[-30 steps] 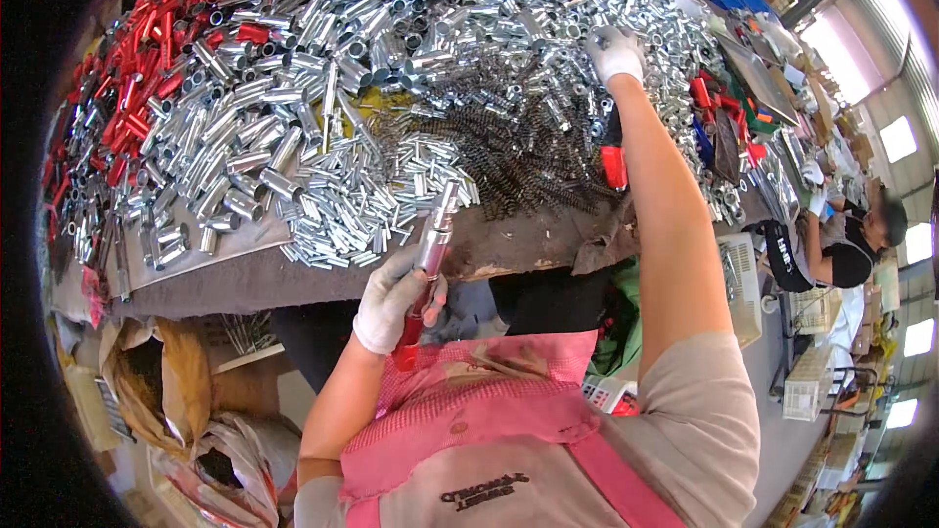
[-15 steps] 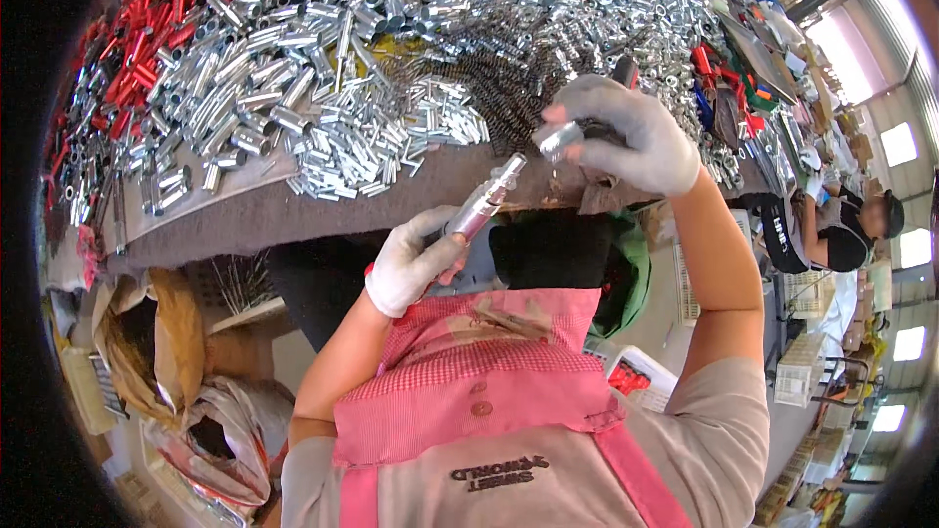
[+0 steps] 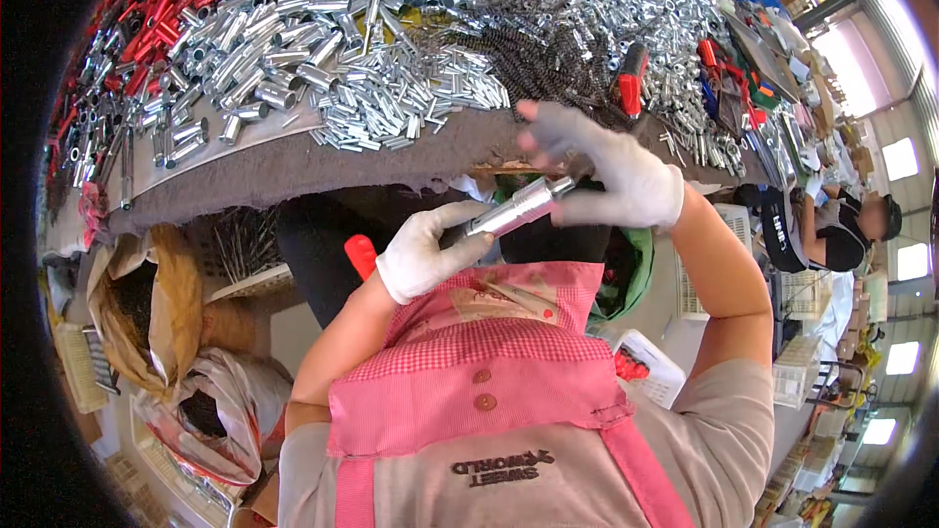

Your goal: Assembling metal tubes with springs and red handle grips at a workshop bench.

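Note:
My left hand point(image 3: 430, 252), in a white glove with bare fingertips, is closed around a silver metal tube point(image 3: 518, 212). A red grip point(image 3: 360, 257) sticks out behind that hand; whether it joins the tube is hidden. The tube tilts up to the right, and a narrower metal tip point(image 3: 560, 185) shows at its far end. My right hand point(image 3: 621, 168), gloved likewise, is at this tip with fingers spread and thumb apart. Shadow partly hides the space between thumb and fingers. Beyond it, a red-and-black handle point(image 3: 631, 83) lies among the metal parts.
On the cloth-covered bench point(image 3: 293, 168) lie heaps of short silver rods point(image 3: 391, 108), larger tubes point(image 3: 284, 39), dark springs point(image 3: 548, 64) and red tubes point(image 3: 166, 20). Open sacks point(image 3: 132, 308) stand at lower left. A white crate point(image 3: 650, 372) holds red parts. Another person point(image 3: 841, 230) works at far right.
The silver sleeve that was in my right hand now appears to be on the piece in my left hand. My right hand has lowered and its fingers have spread. The red grip has come into view.

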A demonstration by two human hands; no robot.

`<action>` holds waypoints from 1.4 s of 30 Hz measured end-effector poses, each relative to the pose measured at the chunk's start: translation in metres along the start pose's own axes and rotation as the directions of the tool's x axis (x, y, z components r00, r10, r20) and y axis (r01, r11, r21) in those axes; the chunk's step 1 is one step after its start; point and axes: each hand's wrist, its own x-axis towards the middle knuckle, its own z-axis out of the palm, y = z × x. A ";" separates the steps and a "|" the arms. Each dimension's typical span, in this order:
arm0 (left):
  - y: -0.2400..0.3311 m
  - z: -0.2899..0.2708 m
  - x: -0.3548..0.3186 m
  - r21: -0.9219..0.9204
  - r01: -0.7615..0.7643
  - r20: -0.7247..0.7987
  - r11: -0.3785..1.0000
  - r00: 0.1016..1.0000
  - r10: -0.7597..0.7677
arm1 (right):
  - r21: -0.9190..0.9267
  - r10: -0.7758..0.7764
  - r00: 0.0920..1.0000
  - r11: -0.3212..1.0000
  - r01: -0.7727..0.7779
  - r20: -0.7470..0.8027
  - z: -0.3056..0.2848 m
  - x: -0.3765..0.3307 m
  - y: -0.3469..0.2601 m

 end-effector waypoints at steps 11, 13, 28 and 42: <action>0.003 -0.001 -0.004 -0.069 0.095 0.169 0.993 0.982 -0.082 | 0.149 0.377 0.924 0.912 -0.382 0.064 0.004 -0.009 -0.025; -0.002 0.003 -0.003 -0.091 0.086 0.174 0.992 0.982 -0.069 | 0.029 0.231 0.932 0.972 -0.233 -0.278 0.018 -0.018 -0.012; 0.002 0.004 -0.004 -0.402 0.271 0.153 0.875 0.962 -0.228 | 0.941 0.076 0.938 0.038 0.336 -0.338 0.112 0.007 0.032; 0.035 -0.070 0.000 -0.713 -0.625 -0.698 0.319 0.678 -0.232 | 0.347 0.164 0.983 0.930 -0.124 -0.088 0.112 -0.064 -0.005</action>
